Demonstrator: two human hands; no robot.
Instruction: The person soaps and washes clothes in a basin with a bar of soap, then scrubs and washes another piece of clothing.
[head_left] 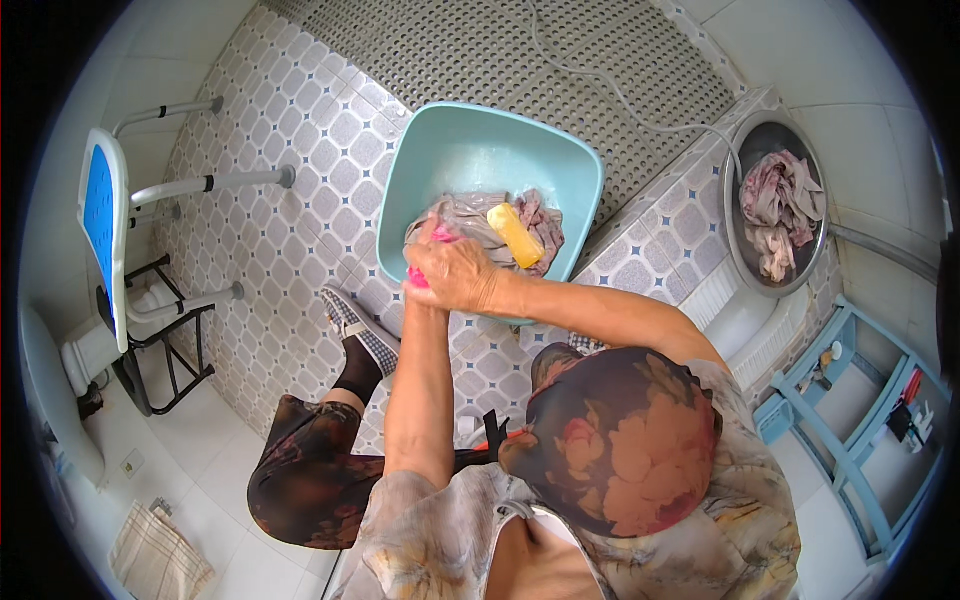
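A pale teal basin (400, 165) stands in front of me with wet, greyish-mauve cloth (480, 215) inside. A yellow bar of soap (516, 236) lies on the cloth. At the basin's near left side my right hand (458, 275) is closed around a bright pink thing (417, 278), which shows only in bits at its edges; its kind I cannot make out. My left hand (424, 293) is crossed under the right one at the cloth's left end. Its fingers are mostly covered.
A steel bowl (730, 225) with stained cloth (780, 195) stands on the tiled ledge at right. A grey hose (640, 110) crosses the perforated mat (480, 50). At left is a blue-topped shower seat (100, 215); at lower right, a blue rack (850, 470).
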